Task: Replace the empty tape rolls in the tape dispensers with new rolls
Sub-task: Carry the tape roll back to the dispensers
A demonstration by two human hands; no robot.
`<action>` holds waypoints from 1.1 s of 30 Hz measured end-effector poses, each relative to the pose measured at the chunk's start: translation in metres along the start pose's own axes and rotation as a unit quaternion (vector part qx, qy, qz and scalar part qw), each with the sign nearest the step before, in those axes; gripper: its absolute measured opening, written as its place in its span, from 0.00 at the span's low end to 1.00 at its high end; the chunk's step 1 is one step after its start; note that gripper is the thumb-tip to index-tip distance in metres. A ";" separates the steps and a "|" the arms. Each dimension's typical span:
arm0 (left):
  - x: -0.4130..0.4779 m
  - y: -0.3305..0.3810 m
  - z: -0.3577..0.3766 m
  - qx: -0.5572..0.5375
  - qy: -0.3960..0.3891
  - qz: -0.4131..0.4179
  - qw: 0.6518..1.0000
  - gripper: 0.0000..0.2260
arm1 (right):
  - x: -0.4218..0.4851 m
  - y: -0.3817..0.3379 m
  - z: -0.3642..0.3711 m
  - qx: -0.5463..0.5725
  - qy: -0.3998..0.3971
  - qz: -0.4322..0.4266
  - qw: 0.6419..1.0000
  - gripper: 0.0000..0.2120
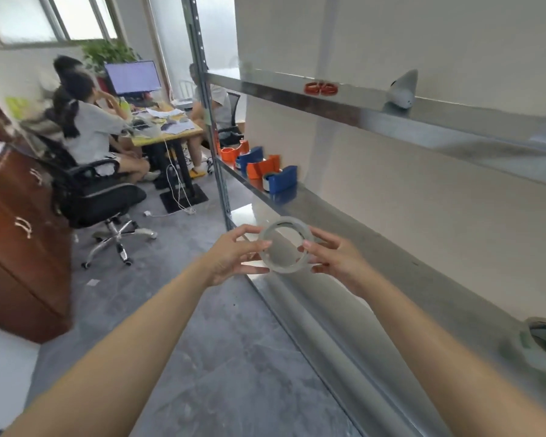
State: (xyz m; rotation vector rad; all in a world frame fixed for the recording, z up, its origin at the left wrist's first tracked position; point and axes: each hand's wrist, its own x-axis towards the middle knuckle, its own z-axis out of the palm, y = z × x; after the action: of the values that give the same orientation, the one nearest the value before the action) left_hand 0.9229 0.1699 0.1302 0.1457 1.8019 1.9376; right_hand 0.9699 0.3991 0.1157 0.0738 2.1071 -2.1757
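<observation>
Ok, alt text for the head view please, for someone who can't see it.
A person's left hand and right hand hold a clear tape roll by its rim, in front of a metal shelf. Farther along the shelf stand four tape dispensers, orange and blue alternating, and a second tape roll lies at the near right.

Steel shelf (369,238): four tape dispensers (263,168), orange, blue alternating.

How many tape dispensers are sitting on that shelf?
4, in a row on the middle shelf: the far orange dispenser, the far blue dispenser, the near orange dispenser, then the near blue dispenser closest. The shelf post could hide another.
</observation>
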 end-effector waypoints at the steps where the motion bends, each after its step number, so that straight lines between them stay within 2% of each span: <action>1: -0.002 0.001 -0.011 -0.005 0.004 -0.002 1.000 0.19 | 0.005 -0.001 0.010 -0.007 -0.004 0.000 1.000 0.24; 4: -0.004 0.001 -0.036 -0.010 0.011 0.000 1.000 0.24 | 0.016 -0.005 0.033 -0.012 -0.018 -0.002 1.000 0.20; 6: -0.005 0.000 -0.050 -0.007 0.014 0.001 1.000 0.25 | 0.022 -0.005 0.044 -0.016 -0.030 0.001 0.999 0.23; 10: -0.006 -0.008 -0.076 -0.024 0.021 -0.002 1.000 0.25 | 0.031 -0.005 0.065 -0.016 -0.047 0.000 0.999 0.17; 16: -0.004 -0.007 -0.108 -0.037 0.032 0.004 0.999 0.25 | 0.048 -0.004 0.095 -0.018 -0.049 -0.006 0.999 0.14; 29: 0.001 0.002 -0.178 -0.046 0.044 0.017 0.998 0.22 | 0.099 0.005 0.156 -0.024 -0.041 -0.014 0.999 0.22; 33: 0.010 0.003 -0.193 -0.050 0.051 0.018 0.997 0.23 | 0.114 0.006 0.167 -0.014 -0.041 -0.012 0.999 0.17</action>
State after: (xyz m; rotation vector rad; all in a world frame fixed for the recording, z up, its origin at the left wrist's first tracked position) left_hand 0.8368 -0.0020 0.1069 0.0474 1.7721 2.0913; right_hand 0.8642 0.2267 0.1027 -0.0428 2.1040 -2.1226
